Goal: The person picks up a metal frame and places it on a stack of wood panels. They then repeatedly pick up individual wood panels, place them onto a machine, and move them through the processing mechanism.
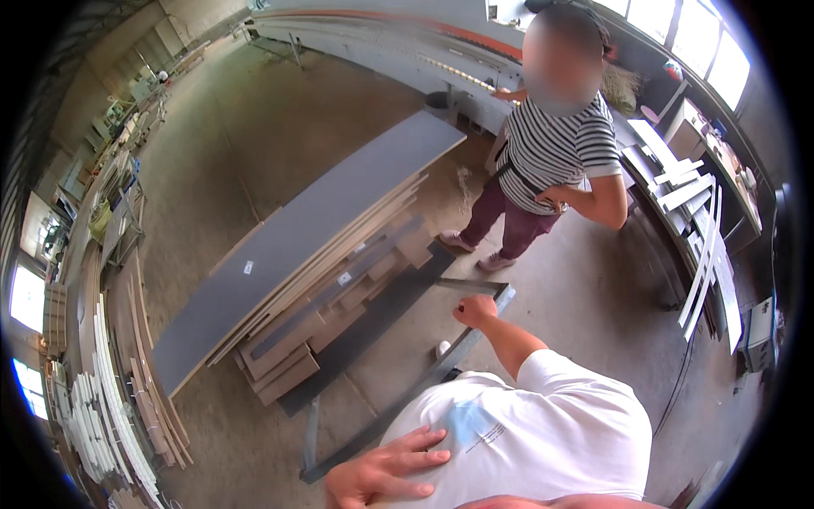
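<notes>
My left hand (386, 469) lies flat against the front of my white T-shirt (551, 433), its fingers spread and nothing held in it. Out ahead, my right hand (476, 311) is curled into a fist beside the corner of a grey metal frame (381, 413). Nothing shows in that fist. Past the frame lies a stack of boards, topped by a long dark grey panel (314, 237). Narrower brown boards (284, 373) and a dark strip (365, 331) lie along its near side.
Another person in a striped shirt (555, 153) stands just beyond the frame, one hand on a hip. White strips (695, 204) lie piled on a table at the right. Long boards and white lengths (93, 407) line the left side. A long machine (407, 51) runs along the back.
</notes>
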A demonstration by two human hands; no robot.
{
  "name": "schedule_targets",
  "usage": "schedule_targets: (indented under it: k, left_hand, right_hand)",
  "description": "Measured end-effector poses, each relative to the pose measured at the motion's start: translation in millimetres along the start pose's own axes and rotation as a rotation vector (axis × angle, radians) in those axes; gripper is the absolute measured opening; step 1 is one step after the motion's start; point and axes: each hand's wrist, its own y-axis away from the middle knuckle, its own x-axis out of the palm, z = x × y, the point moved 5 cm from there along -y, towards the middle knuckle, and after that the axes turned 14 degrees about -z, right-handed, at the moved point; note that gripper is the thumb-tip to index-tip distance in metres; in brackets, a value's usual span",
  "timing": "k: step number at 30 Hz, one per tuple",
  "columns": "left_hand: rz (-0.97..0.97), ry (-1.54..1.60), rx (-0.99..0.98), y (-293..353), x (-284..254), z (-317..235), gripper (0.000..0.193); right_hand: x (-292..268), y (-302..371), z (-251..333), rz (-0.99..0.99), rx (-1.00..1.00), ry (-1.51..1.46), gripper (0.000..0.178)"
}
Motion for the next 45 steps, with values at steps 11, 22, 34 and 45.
schedule_targets:
  k: [11,22,34,45]
  left_hand:
    - [-0.075,-0.034,-0.005,48.4,-4.1,19.8,0.077]
    - [-0.811,-0.899,-0.766,223.9,-102.4,162.5,0.056]
    - [-0.921,-1.666,-1.219,454.4,-141.8,214.5,0.039]
    - [-1.042,-1.798,-1.21,407.9,-158.8,191.9,0.033]
  right_hand:
    - [22.0,20.9,18.5,0.105,-0.138,-0.02,0.035]
    - [17.4,55.1,52.2,0.124,-0.212,0.039,0.039]
    - [2.1,55.9,64.8,0.108,-0.122,0.065,0.036]
    - [18.7,49.0,69.1,0.097,-0.128,0.076,0.035]
